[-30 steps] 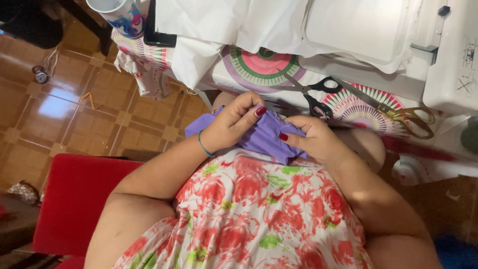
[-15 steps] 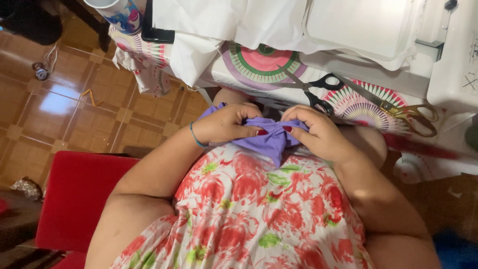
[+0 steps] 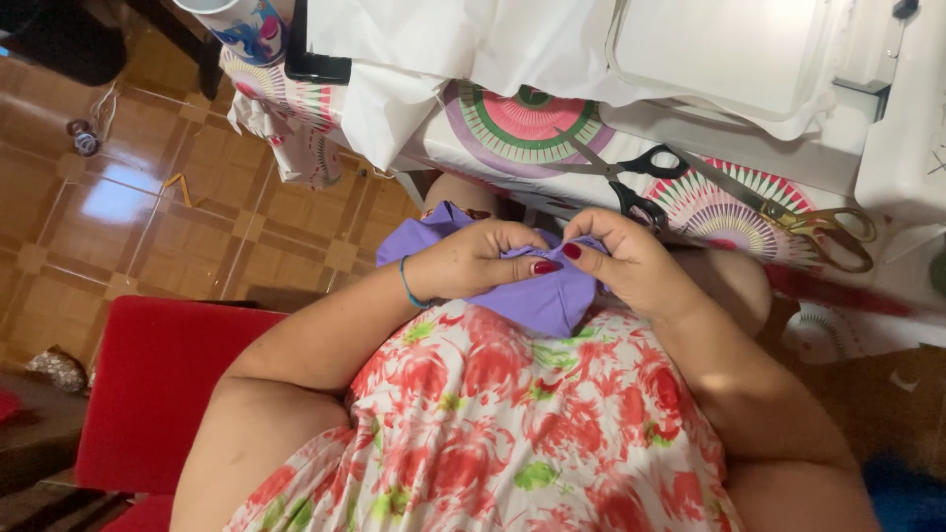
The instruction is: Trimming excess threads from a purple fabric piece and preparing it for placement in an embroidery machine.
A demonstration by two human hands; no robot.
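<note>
A piece of purple fabric (image 3: pixel 545 298) lies bunched on my lap over a red floral dress. My left hand (image 3: pixel 471 260) pinches its upper edge, a blue band on the wrist. My right hand (image 3: pixel 631 264) pinches the same edge just to the right, thumbs almost touching. Both hands sit close below the table edge. Part of the fabric is hidden under my fingers.
Black-handled scissors (image 3: pixel 631 175) and gold-handled scissors (image 3: pixel 808 219) lie on the patterned tablecloth (image 3: pixel 522 123). White cloth (image 3: pixel 473 44) and a white sewing machine (image 3: pixel 887 128) stand behind. A cup (image 3: pixel 241 22) sits at the table's left corner. A red chair (image 3: pixel 158 384) and tiled floor are left.
My hands have drawn closer together on the purple fabric, gathering it, and the left hand moved from on top of the cloth to pinching its edge.
</note>
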